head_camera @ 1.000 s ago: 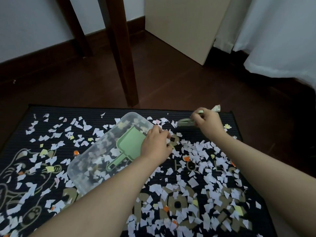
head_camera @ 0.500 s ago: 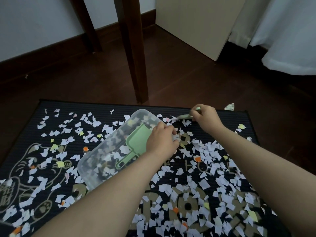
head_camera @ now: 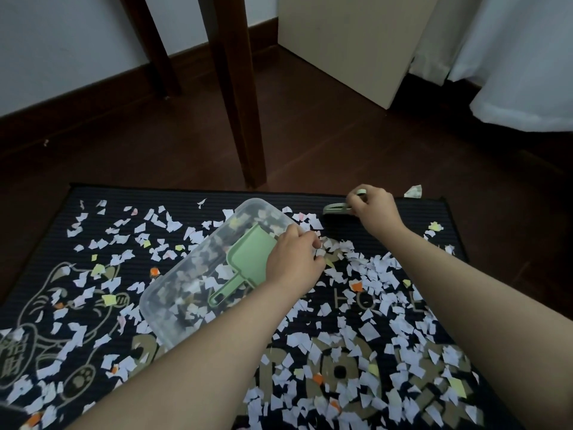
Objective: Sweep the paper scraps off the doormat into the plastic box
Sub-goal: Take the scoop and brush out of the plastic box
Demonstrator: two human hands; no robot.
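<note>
Many paper scraps [head_camera: 366, 305], mostly white with a few yellow and orange ones, cover the dark doormat [head_camera: 418, 218], thickest on its near right part. The clear plastic box [head_camera: 173, 293] lies on the mat left of centre, with some scraps and a green dustpan [head_camera: 251, 256] inside it. The left hand [head_camera: 294, 259] is at the box's right rim, fingers curled over the edge and gripping it. The right hand [head_camera: 375, 209] is at the far right of the mat, fingers closed around a small green brush [head_camera: 336, 209] whose bristles touch the mat. One folded scrap [head_camera: 414, 191] lies just past the mat's far edge on the dark wooden floor [head_camera: 341, 144]. A wooden table leg [head_camera: 238, 103] stands beyond the mat, with a cream panel [head_camera: 356, 41] and a white curtain [head_camera: 511, 57] further right.
</note>
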